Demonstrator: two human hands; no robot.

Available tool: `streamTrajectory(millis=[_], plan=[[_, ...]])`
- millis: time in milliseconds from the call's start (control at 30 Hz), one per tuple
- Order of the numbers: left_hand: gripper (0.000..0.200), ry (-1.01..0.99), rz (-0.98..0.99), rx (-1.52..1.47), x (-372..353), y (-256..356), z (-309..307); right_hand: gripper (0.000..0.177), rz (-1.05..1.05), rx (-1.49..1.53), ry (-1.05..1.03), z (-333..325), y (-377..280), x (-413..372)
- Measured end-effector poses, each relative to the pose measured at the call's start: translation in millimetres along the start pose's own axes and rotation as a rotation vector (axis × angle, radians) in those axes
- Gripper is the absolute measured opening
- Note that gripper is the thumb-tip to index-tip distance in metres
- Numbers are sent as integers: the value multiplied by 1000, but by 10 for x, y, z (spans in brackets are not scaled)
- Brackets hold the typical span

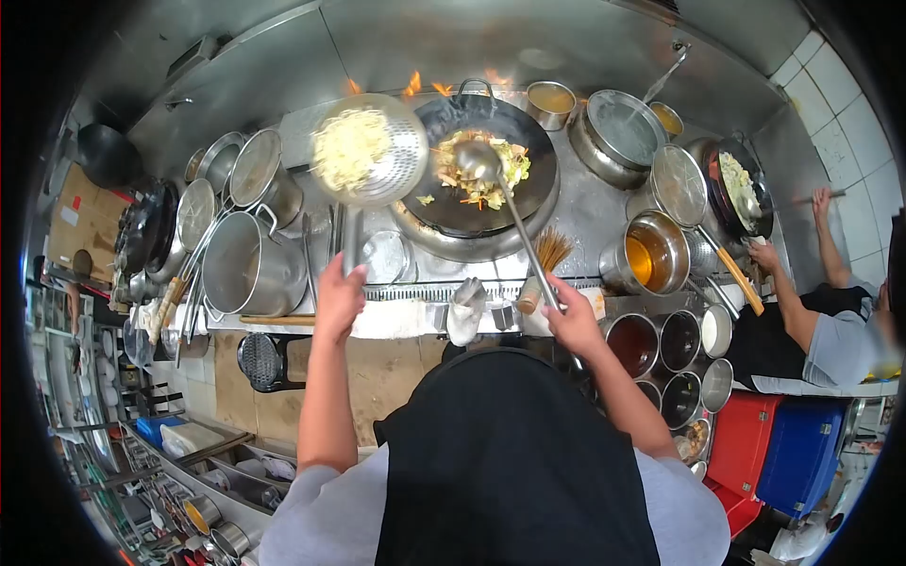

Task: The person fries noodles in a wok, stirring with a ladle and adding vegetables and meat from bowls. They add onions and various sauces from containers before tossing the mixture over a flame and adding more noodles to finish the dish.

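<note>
My left hand [341,294] is wrapped round the handle of a perforated metal strainer [401,156], held up left of the wok. Pale noodle-like strands [349,149] lie on the strainer's left side. In my right hand [569,316] is the long handle of a metal ladle [478,160], whose bowl is down in the wok [533,141]. Around the ladle bowl sits a mix of chopped vegetables [514,162], orange, green and pale. The black wok stands on the burner, with flames [413,83] rising behind it.
A bamboo brush [550,250] stands by my right hand. Large pots [247,264] crowd the left. A pan of amber liquid [642,259] and seasoning containers [632,341] are at the right. Beyond them a co-worker [802,311] reaches over another wok [741,189].
</note>
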State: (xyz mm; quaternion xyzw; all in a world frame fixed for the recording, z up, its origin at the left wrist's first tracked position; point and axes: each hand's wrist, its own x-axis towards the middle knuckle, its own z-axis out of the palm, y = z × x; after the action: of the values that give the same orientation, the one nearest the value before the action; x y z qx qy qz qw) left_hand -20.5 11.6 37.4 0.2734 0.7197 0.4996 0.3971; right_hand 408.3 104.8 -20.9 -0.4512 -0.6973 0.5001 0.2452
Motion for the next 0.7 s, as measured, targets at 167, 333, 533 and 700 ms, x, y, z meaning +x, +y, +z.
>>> streamTrajectory(millis=[167,333,533,700], plan=[[57,-40,258,318,586,54,794,76,264,551,138,389,-461,553],[68,102,322,604,1028,129,1337,68,327,972,51,170,-644,986],[70,204,199,618,1147,422,1245,54,349,1176,-62,-213,-438,1016],[66,335,299,566,1029,428,907,58,332,976,-120,-336,-355,968]])
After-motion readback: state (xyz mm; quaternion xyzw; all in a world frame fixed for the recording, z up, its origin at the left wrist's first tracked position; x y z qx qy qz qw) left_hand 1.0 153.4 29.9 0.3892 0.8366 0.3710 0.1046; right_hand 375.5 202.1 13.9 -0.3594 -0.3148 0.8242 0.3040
